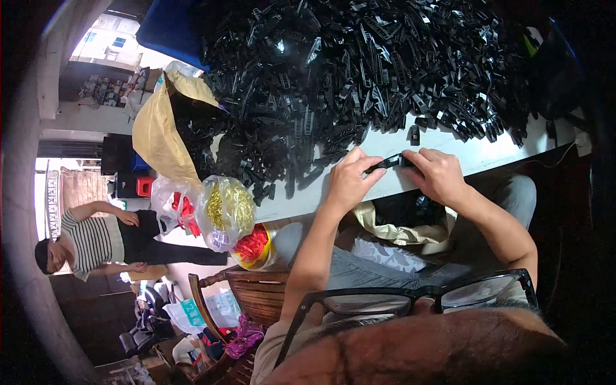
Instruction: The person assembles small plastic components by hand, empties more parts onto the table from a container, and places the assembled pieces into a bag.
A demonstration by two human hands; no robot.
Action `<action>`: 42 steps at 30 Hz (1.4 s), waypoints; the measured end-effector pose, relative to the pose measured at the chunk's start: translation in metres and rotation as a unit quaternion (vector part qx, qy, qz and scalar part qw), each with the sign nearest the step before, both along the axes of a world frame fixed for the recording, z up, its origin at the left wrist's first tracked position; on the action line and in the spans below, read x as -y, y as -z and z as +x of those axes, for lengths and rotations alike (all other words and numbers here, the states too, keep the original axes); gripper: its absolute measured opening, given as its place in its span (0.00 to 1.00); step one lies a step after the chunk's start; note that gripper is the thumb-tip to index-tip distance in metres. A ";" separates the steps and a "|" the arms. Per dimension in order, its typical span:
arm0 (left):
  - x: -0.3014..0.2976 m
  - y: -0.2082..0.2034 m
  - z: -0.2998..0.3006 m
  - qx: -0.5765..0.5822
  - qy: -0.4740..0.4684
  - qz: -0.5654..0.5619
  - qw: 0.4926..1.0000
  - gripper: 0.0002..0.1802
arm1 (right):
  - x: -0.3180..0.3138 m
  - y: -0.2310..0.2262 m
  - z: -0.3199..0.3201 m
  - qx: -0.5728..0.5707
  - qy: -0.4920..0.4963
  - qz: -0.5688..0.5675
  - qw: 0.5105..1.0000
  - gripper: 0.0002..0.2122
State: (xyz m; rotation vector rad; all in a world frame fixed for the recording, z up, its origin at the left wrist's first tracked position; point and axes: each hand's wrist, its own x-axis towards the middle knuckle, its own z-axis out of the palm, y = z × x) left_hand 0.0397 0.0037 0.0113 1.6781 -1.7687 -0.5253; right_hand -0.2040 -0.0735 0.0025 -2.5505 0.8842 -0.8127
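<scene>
My left hand [351, 178] pinches one end of a slim black plastic piece [387, 163] above the table's near edge. At its other end, the fingers of my right hand [440, 176] are closed on the same piece, so it spans the gap between both hands. What exactly it is, I cannot make out. A single small black part [414, 135] lies on the white tabletop [478, 160] just beyond my right hand. Farther back spreads a large heap of black plastic parts [359, 70], some ladder-like.
Below my hands, an open pale sack [401, 236] holds black parts. Left of the table are a yellow sack [160, 131], a clear bag of gold strands [226, 212] and a tub of red pieces [256, 260]. A wooden chair [256, 289] and a person in stripes [96, 240] are beyond.
</scene>
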 end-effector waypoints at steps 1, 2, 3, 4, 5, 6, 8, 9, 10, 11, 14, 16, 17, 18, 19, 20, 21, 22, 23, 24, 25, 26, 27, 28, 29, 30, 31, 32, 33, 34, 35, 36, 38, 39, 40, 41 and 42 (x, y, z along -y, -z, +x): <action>0.000 0.001 0.002 0.002 0.002 0.001 1.000 0.14 | 0.000 0.000 -0.001 0.002 0.002 0.001 1.000 0.10; 0.000 0.001 0.005 -0.012 0.009 -0.004 1.000 0.14 | 0.001 0.000 -0.002 0.020 0.000 0.024 1.000 0.11; 0.000 0.002 0.007 -0.026 0.015 -0.010 1.000 0.14 | 0.002 0.000 -0.002 0.039 -0.001 0.047 0.998 0.12; 0.001 -0.001 0.005 -0.027 0.020 -0.009 0.999 0.14 | 0.004 0.001 -0.005 0.038 0.003 0.048 0.998 0.12; 0.001 -0.004 0.002 -0.001 0.032 0.021 0.999 0.15 | 0.006 0.001 -0.007 0.033 -0.015 0.046 0.998 0.12; 0.003 -0.006 -0.001 0.025 0.044 0.050 0.997 0.16 | 0.006 0.002 -0.009 0.027 -0.034 0.045 0.998 0.12; 0.002 -0.006 0.001 0.022 0.048 0.043 0.998 0.16 | 0.005 -0.004 -0.005 0.012 -0.032 0.035 0.999 0.12; 0.002 -0.006 0.001 0.019 0.052 0.035 0.998 0.16 | 0.007 -0.009 -0.006 -0.001 -0.040 0.040 0.998 0.12; 0.002 -0.006 0.001 0.018 0.052 0.036 0.998 0.16 | 0.009 -0.012 -0.007 -0.016 -0.049 0.045 0.998 0.12; 0.003 -0.005 0.000 0.019 0.062 0.030 0.997 0.15 | 0.010 -0.012 -0.007 -0.016 -0.049 0.046 0.998 0.12; 0.004 -0.004 -0.003 0.004 0.074 0.028 0.997 0.15 | 0.012 -0.013 -0.006 -0.015 -0.073 0.054 0.996 0.12; 0.004 -0.003 -0.004 -0.010 0.076 0.029 0.997 0.14 | 0.011 -0.010 0.000 -0.009 -0.074 0.043 0.996 0.13; 0.004 -0.002 -0.004 -0.010 0.071 0.025 0.997 0.14 | 0.012 -0.009 0.001 -0.008 -0.073 0.041 0.996 0.13; 0.004 -0.002 -0.004 -0.010 0.066 0.021 0.998 0.13 | 0.013 -0.007 0.002 -0.001 -0.087 0.057 0.995 0.12; 0.004 -0.001 -0.006 -0.010 0.068 0.020 0.997 0.13 | 0.012 -0.005 0.003 0.006 -0.099 0.074 0.992 0.12; 0.004 0.000 -0.008 -0.014 0.073 0.012 0.997 0.15 | 0.010 -0.003 0.005 0.006 -0.098 0.073 0.993 0.12; 0.003 0.001 -0.010 -0.017 0.078 0.005 0.997 0.16 | 0.007 -0.001 0.008 0.013 -0.092 0.078 0.993 0.12; 0.003 0.001 -0.011 -0.016 0.079 0.003 0.997 0.16 | 0.005 -0.001 0.009 0.020 -0.086 0.083 0.993 0.12; 0.002 0.001 -0.012 -0.015 0.074 0.007 0.997 0.16 | 0.003 -0.002 0.008 0.020 -0.086 0.080 0.993 0.12; 0.003 0.001 -0.012 -0.015 0.069 0.012 0.997 0.15 | 0.001 -0.004 0.006 0.005 -0.084 0.077 0.993 0.12; 0.003 -0.003 -0.009 -0.014 0.069 0.010 0.997 0.15 | -0.002 -0.006 0.004 -0.010 -0.084 0.075 0.994 0.13; 0.005 -0.007 -0.003 -0.044 0.116 0.030 0.992 0.16 | -0.005 -0.009 0.000 -0.009 -0.084 0.073 0.994 0.13; 0.007 -0.010 0.001 -0.075 0.162 0.049 0.983 0.16 | -0.006 -0.013 -0.006 -0.053 -0.125 0.094 0.986 0.13; 0.008 -0.011 0.004 -0.074 0.159 0.049 0.983 0.16 | -0.009 -0.019 -0.010 -0.097 -0.169 0.114 0.974 0.14; 0.009 -0.011 0.006 -0.104 0.125 0.071 0.984 0.15 | -0.011 -0.026 -0.011 -0.114 -0.196 0.119 0.967 0.14; 0.010 -0.012 0.009 -0.133 0.091 0.091 0.983 0.15 | -0.015 -0.024 -0.008 -0.113 -0.200 0.119 0.966 0.14; 0.012 -0.014 0.004 -0.138 0.074 0.073 0.985 0.12 | -0.019 -0.020 -0.009 -0.119 -0.207 0.094 0.966 0.13; 0.010 -0.015 0.001 -0.140 0.074 0.076 0.985 0.12 | -0.024 -0.014 -0.010 -0.125 -0.214 0.070 0.966 0.13; 0.005 -0.017 -0.001 -0.114 0.082 0.084 0.987 0.10 | -0.031 -0.006 -0.010 -0.130 -0.208 0.026 0.969 0.12; 0.002 -0.016 -0.003 -0.089 0.093 0.092 0.987 0.08 | -0.038 -0.002 -0.012 -0.132 -0.205 0.030 0.969 0.12; -0.003 -0.017 -0.006 -0.095 0.127 0.103 0.982 0.07 | -0.046 0.000 -0.014 -0.161 -0.193 0.040 0.967 0.12; -0.010 -0.015 -0.008 -0.099 0.132 0.107 0.981 0.07 | -0.054 0.005 -0.018 -0.191 -0.179 0.050 0.964 0.13; -0.030 -0.023 -0.007 -0.052 0.320 0.188 0.927 0.09 | -0.071 0.008 -0.020 -0.298 -0.227 -0.003 0.927 0.18; -0.041 -0.025 -0.012 -0.002 0.330 0.228 0.916 0.13 | -0.078 0.014 -0.018 -0.359 -0.269 0.045 0.893 0.21; -0.052 -0.024 -0.020 0.047 0.339 0.265 0.902 0.16 | -0.084 0.022 -0.017 -0.418 -0.307 0.090 0.850 0.24; -0.061 -0.011 -0.026 0.119 0.334 0.288 0.890 0.26 | -0.090 0.032 -0.020 -0.419 -0.306 0.092 0.850 0.24; -0.070 0.002 -0.031 0.119 0.335 0.288 0.889 0.26 | -0.096 0.041 -0.024 -0.416 -0.296 0.046 0.859 0.23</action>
